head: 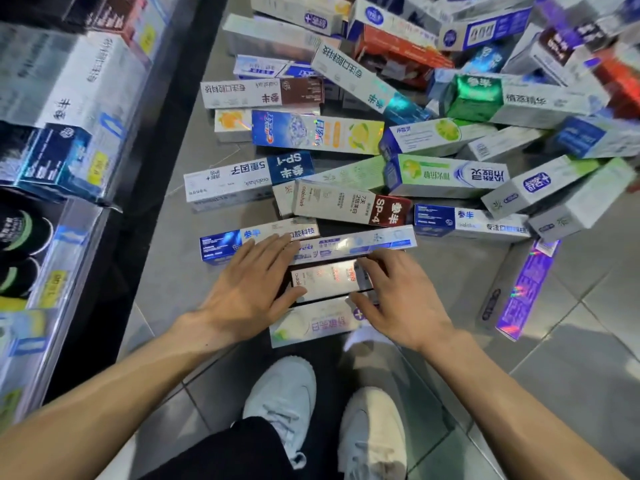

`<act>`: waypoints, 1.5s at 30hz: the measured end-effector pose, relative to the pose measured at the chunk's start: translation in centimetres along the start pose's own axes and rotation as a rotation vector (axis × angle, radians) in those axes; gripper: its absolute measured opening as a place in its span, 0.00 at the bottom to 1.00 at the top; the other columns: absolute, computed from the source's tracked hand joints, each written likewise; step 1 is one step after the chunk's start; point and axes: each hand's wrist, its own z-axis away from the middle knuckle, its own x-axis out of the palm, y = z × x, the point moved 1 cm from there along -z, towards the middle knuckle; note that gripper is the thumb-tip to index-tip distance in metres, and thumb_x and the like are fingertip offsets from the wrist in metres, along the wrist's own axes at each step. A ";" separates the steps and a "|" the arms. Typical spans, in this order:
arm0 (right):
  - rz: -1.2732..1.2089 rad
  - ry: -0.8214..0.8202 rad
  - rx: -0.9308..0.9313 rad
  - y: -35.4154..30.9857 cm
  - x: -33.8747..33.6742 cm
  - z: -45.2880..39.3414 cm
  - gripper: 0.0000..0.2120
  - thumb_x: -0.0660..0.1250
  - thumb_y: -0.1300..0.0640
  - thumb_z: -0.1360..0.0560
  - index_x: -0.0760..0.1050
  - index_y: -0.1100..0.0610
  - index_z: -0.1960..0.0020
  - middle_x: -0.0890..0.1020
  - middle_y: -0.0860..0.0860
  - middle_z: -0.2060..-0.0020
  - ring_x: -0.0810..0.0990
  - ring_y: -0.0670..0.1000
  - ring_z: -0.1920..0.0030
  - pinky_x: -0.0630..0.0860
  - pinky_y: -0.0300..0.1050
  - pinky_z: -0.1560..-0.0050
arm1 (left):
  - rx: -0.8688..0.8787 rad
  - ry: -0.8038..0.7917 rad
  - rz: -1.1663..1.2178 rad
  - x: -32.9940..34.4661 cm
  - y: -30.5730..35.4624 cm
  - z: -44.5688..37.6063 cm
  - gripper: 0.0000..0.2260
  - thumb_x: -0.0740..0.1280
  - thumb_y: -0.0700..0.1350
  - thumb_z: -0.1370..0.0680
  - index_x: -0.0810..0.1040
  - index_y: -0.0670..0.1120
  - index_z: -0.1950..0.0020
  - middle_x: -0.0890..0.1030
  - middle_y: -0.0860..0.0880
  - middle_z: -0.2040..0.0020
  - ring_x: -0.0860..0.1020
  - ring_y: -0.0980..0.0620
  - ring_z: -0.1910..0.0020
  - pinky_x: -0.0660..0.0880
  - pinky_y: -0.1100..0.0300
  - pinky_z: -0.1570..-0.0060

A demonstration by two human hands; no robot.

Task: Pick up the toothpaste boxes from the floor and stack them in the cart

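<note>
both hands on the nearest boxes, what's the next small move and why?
Probably press both hands inward and lift. The left hand and right hand flank the shiny white box, fingers spread over neighbouring boxes, neither grip visibly shut. It lies nearest the shoes, while the main pile sits farther away.

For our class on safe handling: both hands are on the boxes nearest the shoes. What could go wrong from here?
1. The left hand and right hand press in on a glossy box lying among several others; grabbed together, one may slip out.
2. The heaped pile behind leans unevenly, so it could slide if disturbed.
3. The purple box lies loose near the shoes, a possible trip hazard.
</note>
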 end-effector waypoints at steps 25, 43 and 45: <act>-0.109 -0.388 0.180 1.3 1.2 0.6 0.27 0.72 0.35 0.29 0.63 0.49 0.42 0.78 0.51 0.44 0.78 0.54 0.47 0.69 0.47 0.57 | 0.068 -0.006 0.004 0.3 -0.3 -0.5 0.31 0.60 0.60 0.18 0.63 0.43 0.20 0.65 0.44 0.21 0.63 0.45 0.22 0.55 0.47 0.22; -0.455 -0.047 0.401 1.4 0.5 4.8 0.22 0.63 0.34 0.35 0.72 0.49 0.49 0.81 0.45 0.60 0.78 0.44 0.60 0.76 0.42 0.62 | 0.237 0.096 0.089 2.8 0.9 0.4 0.29 0.57 0.60 0.19 0.73 0.41 0.28 0.77 0.43 0.33 0.75 0.44 0.35 0.74 0.47 0.34; -0.536 0.032 0.450 0.9 0.3 5.2 0.20 0.65 0.35 0.35 0.70 0.48 0.51 0.81 0.43 0.63 0.78 0.40 0.59 0.73 0.35 0.66 | 0.288 0.118 0.099 3.3 1.4 0.5 0.28 0.59 0.61 0.20 0.75 0.40 0.30 0.79 0.43 0.36 0.77 0.44 0.38 0.76 0.47 0.37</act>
